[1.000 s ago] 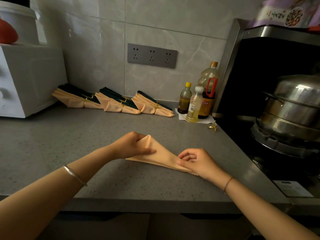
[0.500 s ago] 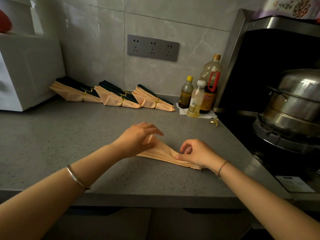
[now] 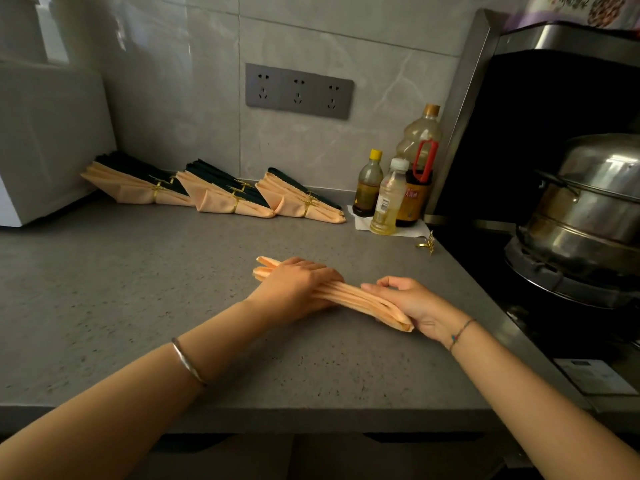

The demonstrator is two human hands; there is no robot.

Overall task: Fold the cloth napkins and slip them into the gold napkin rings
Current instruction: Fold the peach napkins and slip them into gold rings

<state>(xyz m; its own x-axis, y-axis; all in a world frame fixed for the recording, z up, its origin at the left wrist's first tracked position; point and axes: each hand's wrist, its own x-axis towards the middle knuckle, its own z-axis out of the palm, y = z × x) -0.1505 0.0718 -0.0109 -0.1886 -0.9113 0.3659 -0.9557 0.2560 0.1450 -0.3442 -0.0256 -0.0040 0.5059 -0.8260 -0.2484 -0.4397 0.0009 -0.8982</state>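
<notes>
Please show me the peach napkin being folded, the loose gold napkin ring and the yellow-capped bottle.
peach napkin (image 3: 351,295): head view, its bare middle stretch.
loose gold napkin ring (image 3: 426,243): head view, its middle.
yellow-capped bottle (image 3: 370,188): head view, its body.

Directly below the socket plate (image 3: 299,91), which has three outlets, I count three bundles of ringed napkins (image 3: 225,199). To its lower right are three bottles (image 3: 388,202), one loose gold ring (image 3: 426,243) and one steamer pot (image 3: 588,202). Further below it I count one unringed napkin (image 3: 349,295), my two hands, left hand (image 3: 298,285) and right hand (image 3: 412,301), one bangle (image 3: 188,362) and one thread bracelet (image 3: 460,334).
</notes>
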